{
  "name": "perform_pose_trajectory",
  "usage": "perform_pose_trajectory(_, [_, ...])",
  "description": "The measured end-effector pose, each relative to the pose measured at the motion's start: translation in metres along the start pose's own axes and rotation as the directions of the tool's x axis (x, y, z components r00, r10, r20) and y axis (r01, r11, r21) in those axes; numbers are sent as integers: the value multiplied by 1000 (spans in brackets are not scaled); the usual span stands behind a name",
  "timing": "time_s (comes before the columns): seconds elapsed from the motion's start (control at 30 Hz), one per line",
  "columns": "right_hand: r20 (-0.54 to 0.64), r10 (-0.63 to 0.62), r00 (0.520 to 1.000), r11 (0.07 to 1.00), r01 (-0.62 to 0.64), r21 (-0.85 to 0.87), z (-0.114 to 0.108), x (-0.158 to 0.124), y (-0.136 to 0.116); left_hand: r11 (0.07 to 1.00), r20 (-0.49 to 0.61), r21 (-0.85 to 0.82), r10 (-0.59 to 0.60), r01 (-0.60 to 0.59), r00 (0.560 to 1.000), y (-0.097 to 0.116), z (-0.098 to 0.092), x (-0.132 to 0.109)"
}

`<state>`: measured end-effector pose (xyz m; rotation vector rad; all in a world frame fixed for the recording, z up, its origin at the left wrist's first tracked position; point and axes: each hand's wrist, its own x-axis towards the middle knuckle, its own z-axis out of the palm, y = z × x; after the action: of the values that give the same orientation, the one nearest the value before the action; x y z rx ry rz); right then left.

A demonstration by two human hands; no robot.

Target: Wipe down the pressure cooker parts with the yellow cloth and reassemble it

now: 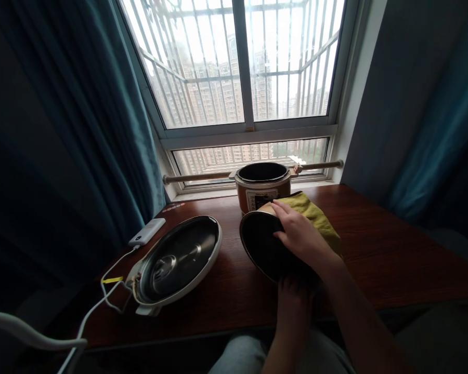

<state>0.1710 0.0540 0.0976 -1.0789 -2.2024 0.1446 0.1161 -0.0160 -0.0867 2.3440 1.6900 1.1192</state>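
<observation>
A dark-lined inner pot (pixel 259 239) is tipped above the table, its open mouth facing me. My right hand (pixel 302 234) grips its upper right rim, with the thumb inside and the fingers over the edge. Lower down, my left hand (pixel 294 293) holds the near rim, its fingers partly lost in shadow. A yellow-green cloth (pixel 314 213) lies against the far side of the pot, behind my right hand; whether that hand also grips it I cannot tell. Just beyond stands the brown-and-white cooker body (pixel 244 192) with a dark interior and a front panel.
On the left, a round cooker lid (pixel 185 254) lies with its dark inner side up. A white power bank (pixel 147 231) with a white cable (pixel 97 306) sits behind it. The wooden table (pixel 374 249) meets a barred window (pixel 253 62); blue curtains (pixel 113 104) hang at the sides.
</observation>
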Motion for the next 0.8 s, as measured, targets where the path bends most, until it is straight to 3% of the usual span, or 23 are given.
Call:
perform_pose_trajectory(0.1, [44,-186,982,975,179,135,-3,8,21,1000,-91,3,-2,2,996,9,1,-3])
perform_pose_trajectory(0.2, [100,-361,927,919,336,206,-11,12,44,997,-263,-5,74,-78,962,8,-15,-8])
perform_pose_trajectory(0.27, [144,-439,887,888,403,224,-18,14,55,995,-479,77,98,-70,873,2,-31,-10])
perform_pose_trajectory(0.37, [179,-488,855,869,455,196,-28,17,68,980,-753,141,15,140,658,-14,-49,-8])
perform_pose_trajectory(0.4, [191,-494,848,868,468,167,-29,18,72,973,-784,103,-47,204,619,-19,-52,-7])
perform_pose_trajectory(0.43, [202,-498,843,867,480,134,-30,19,75,968,-780,54,-113,246,615,-23,-55,-5])
perform_pose_trajectory(0.47, [212,-496,842,868,487,99,-29,21,79,963,-751,13,-168,268,639,-26,-56,-2])
perform_pose_trajectory(0.53, [215,-476,853,876,480,37,-24,26,87,966,-668,-4,-195,258,718,-27,-56,0])
perform_pose_trajectory(0.63, [220,-448,867,885,465,-32,-17,37,96,982,-564,74,-103,174,819,-20,-51,0])
perform_pose_trajectory(0.8, [345,-461,817,805,549,-225,-23,52,90,977,-469,181,-15,113,883,1,-33,-3])
